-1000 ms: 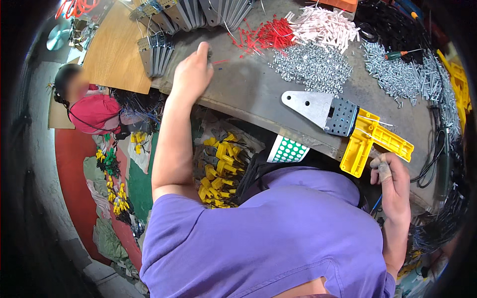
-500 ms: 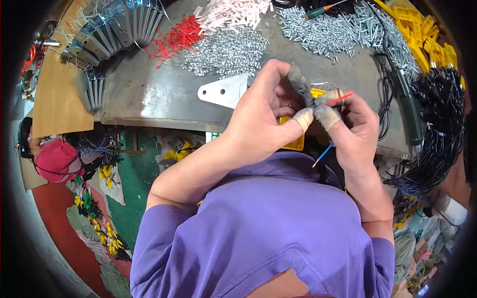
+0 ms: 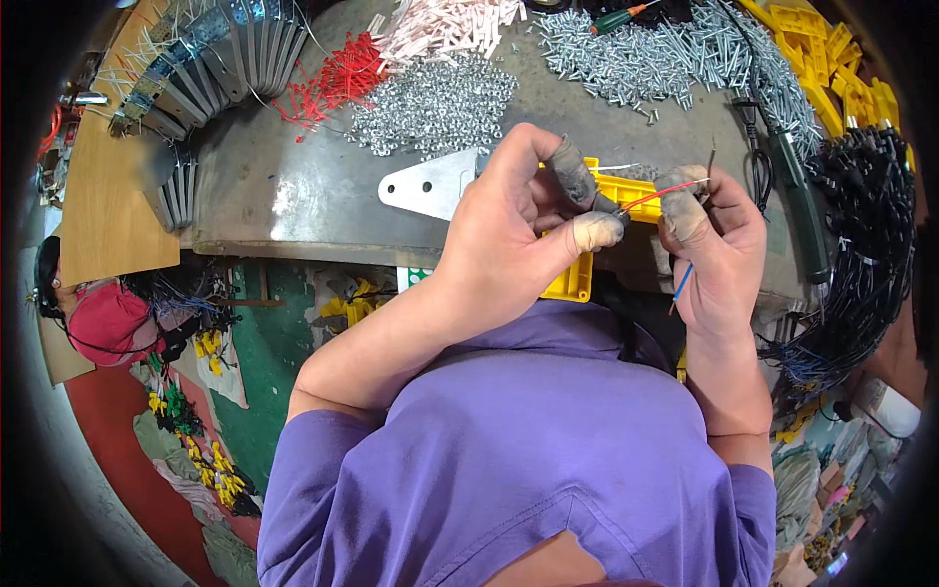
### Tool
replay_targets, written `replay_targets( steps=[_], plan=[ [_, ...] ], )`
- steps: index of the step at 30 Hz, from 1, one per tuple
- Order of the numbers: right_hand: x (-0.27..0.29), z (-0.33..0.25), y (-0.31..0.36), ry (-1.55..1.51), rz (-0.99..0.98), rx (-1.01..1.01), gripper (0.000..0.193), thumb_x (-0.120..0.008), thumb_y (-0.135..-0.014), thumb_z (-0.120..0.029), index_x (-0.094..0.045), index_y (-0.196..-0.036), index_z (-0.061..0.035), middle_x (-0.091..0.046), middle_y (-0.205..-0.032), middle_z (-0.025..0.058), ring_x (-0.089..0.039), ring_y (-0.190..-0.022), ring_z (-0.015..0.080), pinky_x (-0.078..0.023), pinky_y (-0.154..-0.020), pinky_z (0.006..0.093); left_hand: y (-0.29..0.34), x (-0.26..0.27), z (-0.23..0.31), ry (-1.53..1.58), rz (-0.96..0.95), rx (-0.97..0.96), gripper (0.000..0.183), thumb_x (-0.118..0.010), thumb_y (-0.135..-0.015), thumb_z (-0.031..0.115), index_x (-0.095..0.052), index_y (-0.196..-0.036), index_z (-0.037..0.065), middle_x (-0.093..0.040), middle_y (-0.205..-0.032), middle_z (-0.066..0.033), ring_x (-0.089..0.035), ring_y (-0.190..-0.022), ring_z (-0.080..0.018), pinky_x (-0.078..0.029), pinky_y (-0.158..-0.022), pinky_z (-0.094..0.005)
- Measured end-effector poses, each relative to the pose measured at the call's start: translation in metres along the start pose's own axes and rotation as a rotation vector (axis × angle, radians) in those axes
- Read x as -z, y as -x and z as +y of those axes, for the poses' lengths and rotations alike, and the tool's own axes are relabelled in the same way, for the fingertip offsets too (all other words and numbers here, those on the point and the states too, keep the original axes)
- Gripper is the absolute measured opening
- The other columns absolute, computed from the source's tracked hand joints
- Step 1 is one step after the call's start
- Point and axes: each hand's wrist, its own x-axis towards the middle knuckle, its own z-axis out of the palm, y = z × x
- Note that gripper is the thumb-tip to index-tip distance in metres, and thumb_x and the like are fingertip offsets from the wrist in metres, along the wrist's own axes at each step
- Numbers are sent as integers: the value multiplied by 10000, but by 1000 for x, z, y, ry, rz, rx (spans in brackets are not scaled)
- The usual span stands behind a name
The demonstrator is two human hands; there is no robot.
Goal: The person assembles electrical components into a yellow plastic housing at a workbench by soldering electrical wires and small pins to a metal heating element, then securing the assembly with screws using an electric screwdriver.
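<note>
My left hand [image 3: 528, 220], with worn finger covers on its thumb and forefinger, pinches one end of a thin red wire [image 3: 648, 202]. The wire runs across to my right hand [image 3: 719, 235], closed with covered thumb and forefinger on its other end. Below the right thumb sticks out a short blue wire [image 3: 683, 281] with a bare copper tip; its upper part is hidden in that hand. Behind and under the hands is a yellow plastic part [image 3: 581, 281], partly covered by the left hand. A tapered metal plate [image 3: 428, 187] with two holes lies beside the left hand.
Piles of metal nuts [image 3: 430, 106], red pieces [image 3: 342, 76], pinkish-white strips [image 3: 450, 29] and screws [image 3: 636, 64] cover the table's far side. To the right lie a green-handled tool [image 3: 802, 220], black cables [image 3: 861, 245] and yellow parts [image 3: 831, 64]. Another person [image 3: 112, 318] is at left.
My hands have drawn apart, the right moving rightward, and the red wire now spans the gap between them. More of the yellow part shows.
</note>
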Motion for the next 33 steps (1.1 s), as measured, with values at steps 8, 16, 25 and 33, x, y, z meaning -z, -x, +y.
replay_targets(
  steps=[8, 16, 25, 33],
  plan=[
    [7, 6, 4, -223, -3, -40, 194, -648, -872, -40, -588, -1042, 30, -599, -880, 8, -506, -713, 33, -390, -623, 172, 0, -1, -8, 123, 66, -47, 404, -691, -817, -59, -354, -1022, 28, -594, -900, -127, -659, -910, -221, -567, -810, -346],
    [0, -10, 3, 5, -26, 28, 411, -683, -790, -13, -560, -1178, 45, -540, -832, -10, -506, -732, 49, -428, -687, 191, 4, 11, -12, -485, 60, -279, 451, -708, -788, -86, -361, -1053, 31, -562, -989, -117, -659, -895, -211, -562, -800, -333],
    [-3, -1, 6, 114, -60, 106, 208, -649, -856, -10, -612, -1056, 34, -631, -934, 29, -569, -835, 69, -468, -770, 214, -12, -7, 8, 111, 22, -2, 595, -782, -749, 0, -364, -1172, 22, -592, -975, -99, -628, -926, -171, -530, -834, -311],
    [32, -3, 14, 140, -4, 140, 204, -501, -987, -156, -522, -1143, -26, -488, -764, -45, -404, -660, 14, -290, -539, 157, -13, 13, 6, -752, -18, -227, 432, -696, -796, -25, -422, -1125, 36, -611, -907, -77, -633, -856, -176, -500, -879, -310]
  ],
)
